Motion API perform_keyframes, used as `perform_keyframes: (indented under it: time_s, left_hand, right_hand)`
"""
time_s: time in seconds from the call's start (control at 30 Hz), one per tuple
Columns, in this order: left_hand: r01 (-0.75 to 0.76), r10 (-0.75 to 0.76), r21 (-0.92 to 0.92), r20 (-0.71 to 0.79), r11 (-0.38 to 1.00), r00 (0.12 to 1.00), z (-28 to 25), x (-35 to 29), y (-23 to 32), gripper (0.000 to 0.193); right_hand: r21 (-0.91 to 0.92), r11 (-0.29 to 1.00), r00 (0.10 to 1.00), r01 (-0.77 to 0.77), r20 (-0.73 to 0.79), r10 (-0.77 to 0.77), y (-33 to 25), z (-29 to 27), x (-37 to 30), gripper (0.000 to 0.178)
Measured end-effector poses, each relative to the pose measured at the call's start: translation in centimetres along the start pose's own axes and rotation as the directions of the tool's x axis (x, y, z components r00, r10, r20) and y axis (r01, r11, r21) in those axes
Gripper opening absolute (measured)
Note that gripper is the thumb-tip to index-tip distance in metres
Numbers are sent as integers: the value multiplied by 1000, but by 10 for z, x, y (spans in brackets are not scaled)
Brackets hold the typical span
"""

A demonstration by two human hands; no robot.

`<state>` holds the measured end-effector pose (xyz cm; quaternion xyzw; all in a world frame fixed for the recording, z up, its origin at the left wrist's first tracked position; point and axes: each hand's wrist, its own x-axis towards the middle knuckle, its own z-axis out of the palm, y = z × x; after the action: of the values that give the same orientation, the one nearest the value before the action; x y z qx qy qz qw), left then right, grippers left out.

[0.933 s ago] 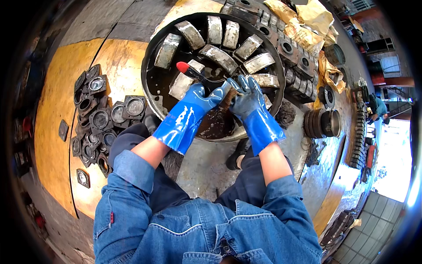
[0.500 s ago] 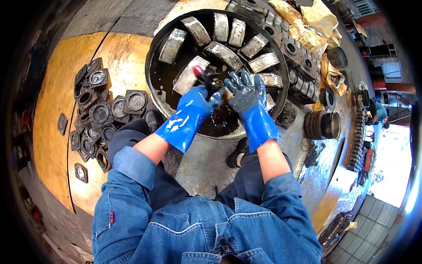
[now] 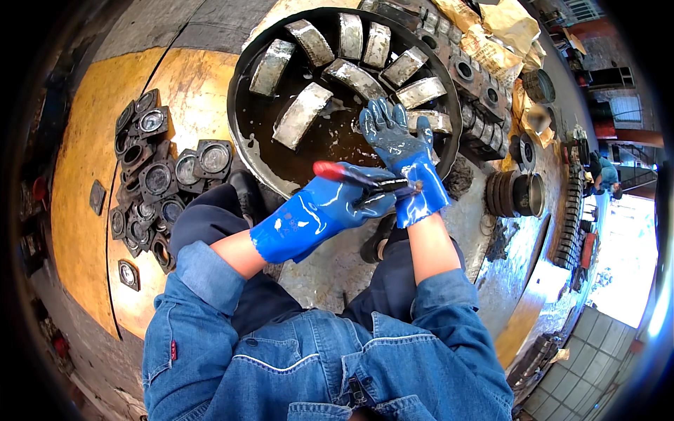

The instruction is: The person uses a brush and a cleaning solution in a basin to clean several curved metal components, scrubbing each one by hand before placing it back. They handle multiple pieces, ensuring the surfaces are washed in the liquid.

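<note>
My left hand [image 3: 337,202], in a wet blue rubber glove, is closed around a brush [image 3: 330,170] with a red handle end. The brush's dark end touches the cuff of the glove on my right hand [image 3: 397,140]. That hand is open, its fingers stretched out over the near right part of a large round tub [image 3: 265,170]. Dark liquid lies in the tub. Several curved metal blocks stand around its far side, and one curved block [image 3: 302,116] lies nearer its middle. The brush's bristles are partly hidden by my left fingers.
Several dark square metal parts with round openings [image 3: 156,179] are heaped on the yellow board at left. Metal blocks [image 3: 484,130], brown paper [image 3: 502,31] and metal rings [image 3: 516,195] lie at right. A person [image 3: 604,175] is far off at right.
My left hand has drawn back toward me and to the right with the brush, from over the tub to the right glove's cuff. My right hand has shifted slightly away from me.
</note>
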<state>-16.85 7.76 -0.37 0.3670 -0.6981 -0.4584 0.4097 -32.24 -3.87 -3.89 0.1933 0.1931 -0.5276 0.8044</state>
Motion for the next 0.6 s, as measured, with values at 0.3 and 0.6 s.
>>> perform_keyframes:
  time_s: [0.3, 0.6]
  left_hand:
    - [544, -463, 236, -323, 805, 825, -36, 12, -35, 39]
    - [480, -438, 228, -214, 847, 873, -24, 8, -10, 41]
  right_hand:
    - [-121, 984, 991, 130, -1, -131, 7, -7, 6, 62]
    - [-315, 948, 975, 49, 222, 24, 11, -19, 2, 61]
